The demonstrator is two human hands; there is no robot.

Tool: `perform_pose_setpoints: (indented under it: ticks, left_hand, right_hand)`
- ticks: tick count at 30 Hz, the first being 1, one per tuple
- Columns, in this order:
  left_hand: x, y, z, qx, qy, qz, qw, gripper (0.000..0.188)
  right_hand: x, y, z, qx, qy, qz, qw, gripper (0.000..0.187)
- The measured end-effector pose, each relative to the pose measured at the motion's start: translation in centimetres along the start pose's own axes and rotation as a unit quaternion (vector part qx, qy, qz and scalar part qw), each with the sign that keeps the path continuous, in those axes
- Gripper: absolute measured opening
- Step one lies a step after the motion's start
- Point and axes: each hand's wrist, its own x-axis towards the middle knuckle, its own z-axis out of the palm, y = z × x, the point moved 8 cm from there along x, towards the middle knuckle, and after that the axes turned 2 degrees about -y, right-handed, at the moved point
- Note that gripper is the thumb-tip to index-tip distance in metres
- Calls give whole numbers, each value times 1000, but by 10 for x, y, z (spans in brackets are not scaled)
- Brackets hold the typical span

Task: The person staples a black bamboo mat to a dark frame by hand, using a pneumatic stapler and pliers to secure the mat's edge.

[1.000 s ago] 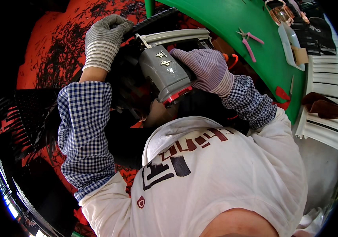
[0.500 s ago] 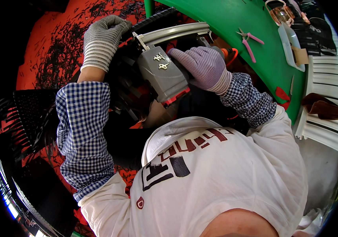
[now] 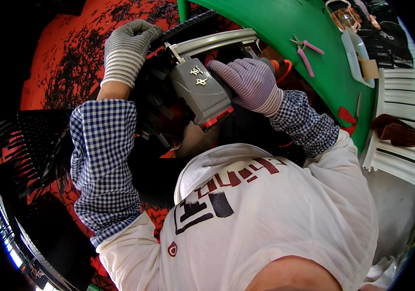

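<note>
My right hand (image 3: 251, 83), in a striped purple glove, is wrapped round the grip of a grey staple gun (image 3: 198, 89) with a long silver magazine. The tool's head tilts down toward my body, and an orange hose fitting shows behind my wrist. My left hand (image 3: 129, 48), in a grey striped glove, is closed, its fingertips at the end of a black ribbed bar (image 3: 188, 26). What its fingers pinch is hidden. The staple gun's silver magazine lies just below the black bar. Several dark strips (image 3: 156, 104) hang between my two hands.
A green table (image 3: 285, 34) holds pink-handled pliers (image 3: 306, 53), a pale tray (image 3: 357, 56) with cardboard, and red-handled scissors (image 3: 347, 116). Black scraps (image 3: 71, 68) litter the red floor covering (image 3: 40, 72). White slatted panels (image 3: 404, 92) stand at the right.
The staple gun and both hands have shifted very slightly, the tool a little to the right and down. Both hands keep their closed shape.
</note>
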Motion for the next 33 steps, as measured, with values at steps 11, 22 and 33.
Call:
perform_pose_setpoints:
  ticks: [11, 22, 33]
  left_hand:
    - [3, 2, 5, 18, -15, -1, 1000, 21]
    - [-26, 0, -19, 179, -35, -24, 983, 43]
    - [-38, 11, -14, 155, -25, 48, 986, 46]
  right_hand:
    - [3, 8, -25, 83, 11, 47, 995, 58]
    - [-175, 220, -90, -171, -173, 639, 730, 57]
    - [-222, 262, -118, -265, -156, 562, 768, 61]
